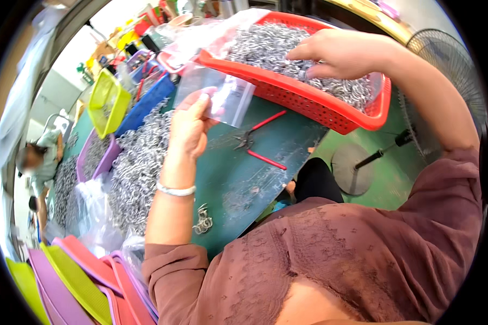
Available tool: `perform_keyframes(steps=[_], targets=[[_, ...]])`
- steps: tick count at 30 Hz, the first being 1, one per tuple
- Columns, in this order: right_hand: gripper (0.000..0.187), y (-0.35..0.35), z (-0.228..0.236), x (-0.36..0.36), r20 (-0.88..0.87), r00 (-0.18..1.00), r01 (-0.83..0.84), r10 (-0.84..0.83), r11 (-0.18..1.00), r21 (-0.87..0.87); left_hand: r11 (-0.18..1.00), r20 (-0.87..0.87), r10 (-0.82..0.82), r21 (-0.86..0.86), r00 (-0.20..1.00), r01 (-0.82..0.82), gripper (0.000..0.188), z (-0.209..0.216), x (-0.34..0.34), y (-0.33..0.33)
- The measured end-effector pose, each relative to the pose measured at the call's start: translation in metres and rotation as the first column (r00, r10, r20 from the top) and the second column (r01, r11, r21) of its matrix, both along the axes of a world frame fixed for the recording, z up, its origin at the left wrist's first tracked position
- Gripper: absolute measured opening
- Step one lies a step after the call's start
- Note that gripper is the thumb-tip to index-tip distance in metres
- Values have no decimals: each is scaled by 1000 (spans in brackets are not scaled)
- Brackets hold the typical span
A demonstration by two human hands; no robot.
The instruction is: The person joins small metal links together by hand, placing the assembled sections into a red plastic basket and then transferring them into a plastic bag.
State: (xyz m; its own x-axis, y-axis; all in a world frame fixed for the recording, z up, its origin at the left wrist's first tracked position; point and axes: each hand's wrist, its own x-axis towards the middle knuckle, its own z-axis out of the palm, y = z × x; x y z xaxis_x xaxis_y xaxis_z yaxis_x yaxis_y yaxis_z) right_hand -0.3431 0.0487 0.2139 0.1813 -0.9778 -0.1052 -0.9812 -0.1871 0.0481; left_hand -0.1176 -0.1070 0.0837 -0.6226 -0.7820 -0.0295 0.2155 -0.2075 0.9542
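Observation:
My left hand (188, 122) pinches a clear plastic bag (234, 97) by its near edge, above the green table (228, 184). The bag looks flat, with nothing visible inside. Over the red perforated basket (287, 89), my right hand (339, 54) hovers at or just above the heap of small silvery metal pieces (265, 46); its thumb and fingers are apart, and I see nothing held between them. Whether the fingertips touch the pieces, I cannot tell. Between my hands and my body, pliers with red handles (267, 161) lie spread on the table.
Loose metal links (203, 221) lie by my left forearm. Left of it spreads a big pile of metal pieces (138, 173), beside blue (146, 105), yellow-green (107, 103) and purple baskets (113, 154). Stacked colourful baskets (87, 276) stand lower left. A fan (444, 81) stands right; another person (43, 157) sits far left.

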Motion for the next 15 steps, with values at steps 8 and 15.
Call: perform_keyframes(steps=[8, 15], targets=[[19, -112, -43, 82, 695, 719, -135, -7, 980, 149, 999, -66, 33, 2, 997, -33, 22, 1, 43, 25], [10, -166, -66, 125, 778, 615, -278, -129, 888, 367, 969, -187, 240, 109, 953, -222, 20, -21, 86, 17]])
